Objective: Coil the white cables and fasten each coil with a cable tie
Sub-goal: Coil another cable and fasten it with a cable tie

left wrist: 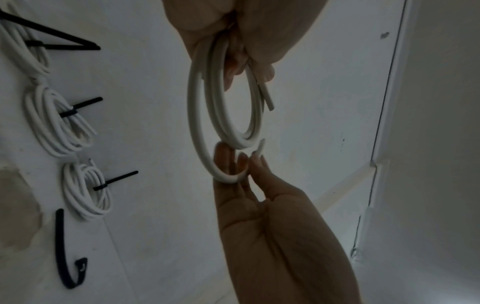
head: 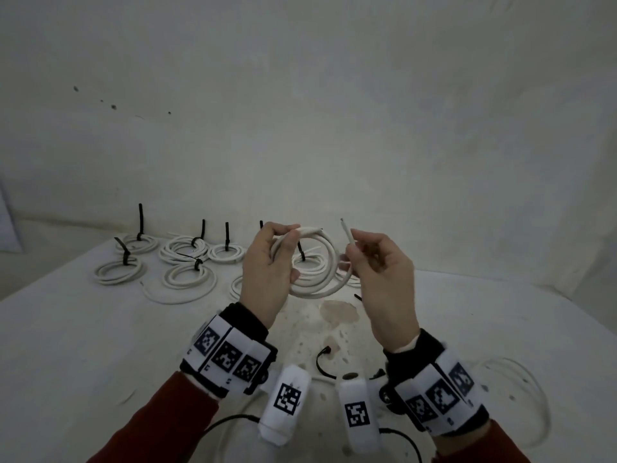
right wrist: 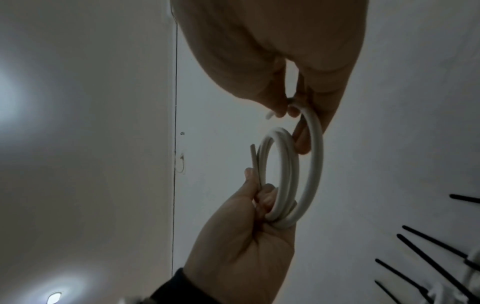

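Note:
I hold a white cable coil (head: 317, 287) of a few loops in the air above the white table (head: 83, 345). My left hand (head: 289, 240) grips the loops at their upper left, thumb and fingers curled round them. My right hand (head: 351, 246) pinches the cable's free end, whose tip (head: 344, 225) sticks up. The left wrist view shows the coil (left wrist: 205, 123) hanging from my left hand (left wrist: 233, 61), with the right hand (left wrist: 246, 164) below it. In the right wrist view the coil (right wrist: 288, 174) spans both hands. A loose black cable tie (head: 322, 360) lies on the table near my wrists.
Several tied white coils (head: 187, 279) with black tie tails sticking up sit at the back left of the table. More coils (head: 310, 262) lie behind the held one. Loose white cable (head: 521, 389) lies at the right. A brown stain (head: 337, 312) marks the middle.

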Motion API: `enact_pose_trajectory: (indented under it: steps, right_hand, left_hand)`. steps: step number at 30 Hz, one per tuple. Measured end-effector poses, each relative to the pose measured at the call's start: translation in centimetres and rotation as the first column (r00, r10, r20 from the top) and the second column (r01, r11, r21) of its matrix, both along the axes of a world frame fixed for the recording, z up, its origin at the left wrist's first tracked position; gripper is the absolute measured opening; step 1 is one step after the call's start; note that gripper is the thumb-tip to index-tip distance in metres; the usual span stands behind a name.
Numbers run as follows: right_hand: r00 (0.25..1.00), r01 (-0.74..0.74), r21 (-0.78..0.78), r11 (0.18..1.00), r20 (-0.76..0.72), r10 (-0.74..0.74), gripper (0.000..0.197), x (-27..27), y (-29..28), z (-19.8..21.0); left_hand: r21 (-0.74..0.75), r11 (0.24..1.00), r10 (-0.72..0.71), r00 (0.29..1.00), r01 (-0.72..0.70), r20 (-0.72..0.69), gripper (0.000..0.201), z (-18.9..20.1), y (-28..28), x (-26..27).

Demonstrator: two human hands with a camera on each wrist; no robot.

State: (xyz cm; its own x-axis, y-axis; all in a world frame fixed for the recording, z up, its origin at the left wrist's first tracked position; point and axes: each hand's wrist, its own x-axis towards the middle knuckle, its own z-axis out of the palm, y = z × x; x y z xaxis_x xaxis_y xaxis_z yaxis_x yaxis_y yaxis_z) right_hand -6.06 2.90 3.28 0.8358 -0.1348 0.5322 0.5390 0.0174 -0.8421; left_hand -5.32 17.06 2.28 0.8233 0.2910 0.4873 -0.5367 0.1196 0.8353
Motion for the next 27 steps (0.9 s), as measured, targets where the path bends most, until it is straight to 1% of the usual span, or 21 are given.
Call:
enact_pose_trajectory:
  steps: [2,4,7,12,14,16,19,21,25,27]
  right_hand:
    - [0.998,0.052,0.026,0.998,0.03,-0.053,0.012,0.6,-0.3,-0.1]
    - [0.999,0.052,0.065,0.997,-0.001,-0.052,0.007,0.9,-0.3,-0.4]
    - [0.999,0.028,0.055,0.998,-0.043,-0.026,0.006,1.3,-0.2,-0.8]
    - [0.999,-0.01,0.043,0.999,-0.053,0.013,0.009,1.6,-0.4,-1.1]
    - [0.999,-0.03,0.013,0.999,-0.043,0.031,0.009,1.4,-0.4,-1.1]
    - [0.996,-0.08,0.022,0.997,-0.045,0.081,0.008,1.2,-0.5,-0.9]
    - [0.986,-0.157,0.007,0.988,-0.059,0.157,0.026,0.9,-0.3,-1.0]
    - [0.989,-0.139,-0.038,0.99,-0.059,0.137,0.031,0.9,0.0,-1.2]
    - [0.998,-0.05,-0.11,0.993,-0.038,0.046,0.026,1.3,0.1,-1.6]
    - [1.0,-0.015,-0.149,0.989,-0.019,0.012,0.025,1.5,0.0,-1.7]
  left_hand:
    - [0.092,0.995,-0.028,1.0,0.028,0.001,0.012,-0.2,0.1,0.1]
    - [0.173,0.984,-0.048,0.999,0.048,-0.001,0.014,-0.4,0.0,0.1]
    - [0.235,0.969,-0.081,0.997,0.08,-0.003,0.017,-0.5,0.1,0.1]
    - [0.287,0.955,-0.076,0.997,0.076,-0.011,0.018,-0.7,0.2,0.3]
    - [0.291,0.955,-0.055,0.998,0.056,-0.014,0.02,-0.9,0.0,0.3]
    - [0.278,0.96,-0.046,0.999,0.046,-0.01,0.017,-0.9,0.1,0.2]
    - [0.276,0.961,-0.032,0.999,0.028,0.009,0.013,-0.8,0.4,0.3]
    - [0.293,0.956,-0.014,1.0,0.012,0.006,0.016,-0.9,0.4,0.3]
    - [0.272,0.96,-0.057,0.997,0.068,-0.047,0.017,-1.4,0.1,0.5]
    - [0.316,0.946,-0.056,0.997,0.072,-0.059,0.018,-1.6,0.1,0.7]
